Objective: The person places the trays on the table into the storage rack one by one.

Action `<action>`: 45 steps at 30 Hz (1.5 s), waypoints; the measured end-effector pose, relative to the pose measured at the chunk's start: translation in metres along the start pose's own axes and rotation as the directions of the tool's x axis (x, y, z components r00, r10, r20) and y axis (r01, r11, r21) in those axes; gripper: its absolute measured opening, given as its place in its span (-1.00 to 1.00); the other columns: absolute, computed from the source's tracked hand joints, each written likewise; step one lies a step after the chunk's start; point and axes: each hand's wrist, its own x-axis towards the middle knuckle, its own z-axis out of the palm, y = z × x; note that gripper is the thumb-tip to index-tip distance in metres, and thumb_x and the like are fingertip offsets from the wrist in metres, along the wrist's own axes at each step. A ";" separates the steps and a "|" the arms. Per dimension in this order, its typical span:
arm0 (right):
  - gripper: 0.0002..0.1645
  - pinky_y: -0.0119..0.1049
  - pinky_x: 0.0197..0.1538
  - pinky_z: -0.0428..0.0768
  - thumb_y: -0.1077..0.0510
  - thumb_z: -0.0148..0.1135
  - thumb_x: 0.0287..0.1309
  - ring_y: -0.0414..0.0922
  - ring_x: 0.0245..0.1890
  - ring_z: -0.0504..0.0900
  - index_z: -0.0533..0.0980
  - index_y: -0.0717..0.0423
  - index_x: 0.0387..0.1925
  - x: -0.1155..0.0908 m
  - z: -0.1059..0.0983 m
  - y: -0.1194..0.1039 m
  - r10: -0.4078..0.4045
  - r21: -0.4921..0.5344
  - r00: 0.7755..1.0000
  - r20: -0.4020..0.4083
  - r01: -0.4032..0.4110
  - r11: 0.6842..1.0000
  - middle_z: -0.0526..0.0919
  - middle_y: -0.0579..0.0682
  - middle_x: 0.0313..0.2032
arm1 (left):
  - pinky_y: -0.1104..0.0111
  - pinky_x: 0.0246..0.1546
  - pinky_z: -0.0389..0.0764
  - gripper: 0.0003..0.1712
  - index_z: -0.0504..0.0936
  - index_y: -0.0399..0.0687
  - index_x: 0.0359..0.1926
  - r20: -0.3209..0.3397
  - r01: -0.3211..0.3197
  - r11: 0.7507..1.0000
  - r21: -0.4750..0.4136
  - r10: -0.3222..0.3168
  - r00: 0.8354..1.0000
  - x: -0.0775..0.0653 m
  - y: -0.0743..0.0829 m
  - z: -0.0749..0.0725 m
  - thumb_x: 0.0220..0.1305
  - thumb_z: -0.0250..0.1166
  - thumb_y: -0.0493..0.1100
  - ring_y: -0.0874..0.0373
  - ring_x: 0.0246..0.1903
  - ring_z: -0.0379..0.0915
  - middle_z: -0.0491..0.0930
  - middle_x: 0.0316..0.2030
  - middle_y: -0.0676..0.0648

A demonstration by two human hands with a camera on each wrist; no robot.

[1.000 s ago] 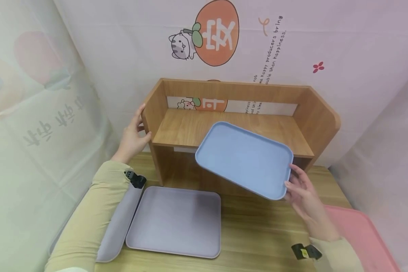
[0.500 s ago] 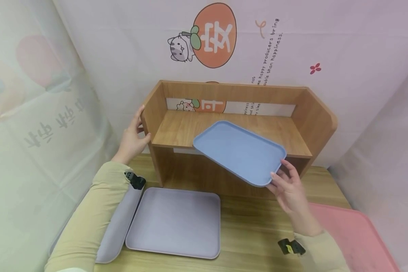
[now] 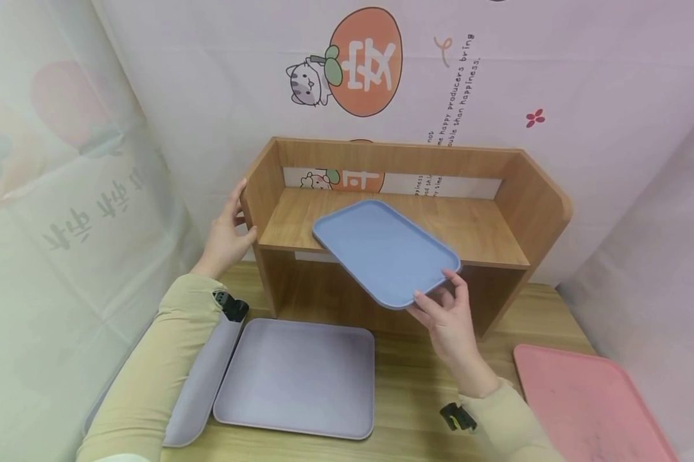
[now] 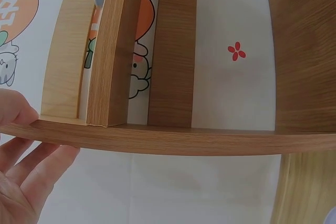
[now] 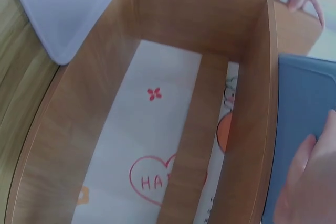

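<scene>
A light blue rectangular tray (image 3: 384,250) lies aslant over the upper board of a wooden desktop shelf (image 3: 479,228), its near corner jutting out past the front edge. My right hand (image 3: 453,327) pinches the tray's near right end, thumb on one side of the rim and fingers at the other. With my left hand (image 3: 225,234) I grip the shelf's left side panel. In the left wrist view, the thumb of that hand (image 4: 31,171) presses one face of the panel and the fingers lie along the other.
On the wooden table before the shelf lies a pale purple tray (image 3: 300,378). A second purple piece (image 3: 199,391) sits left of it, partly under my left sleeve. A pink tray (image 3: 583,398) lies at the right. Printed cloth (image 3: 208,83) hangs behind and at both sides.
My right hand has carried the blue tray leftward and farther in over the upper board, turning it. The left hand keeps its place on the side panel.
</scene>
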 end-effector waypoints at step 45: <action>-0.61 -0.38 0.00 0.61 0.33 -0.20 0.36 -0.21 -0.09 0.57 0.14 -0.02 0.15 0.013 -0.016 -0.022 0.252 0.112 0.934 0.251 -0.287 0.951 0.48 -0.07 -0.03 | -0.18 -0.12 0.55 0.05 -0.20 0.41 0.47 0.006 0.004 1.000 -0.006 -0.004 1.000 0.000 -0.001 0.000 0.20 0.17 -0.39 -0.37 0.06 0.44 0.27 0.29 -0.40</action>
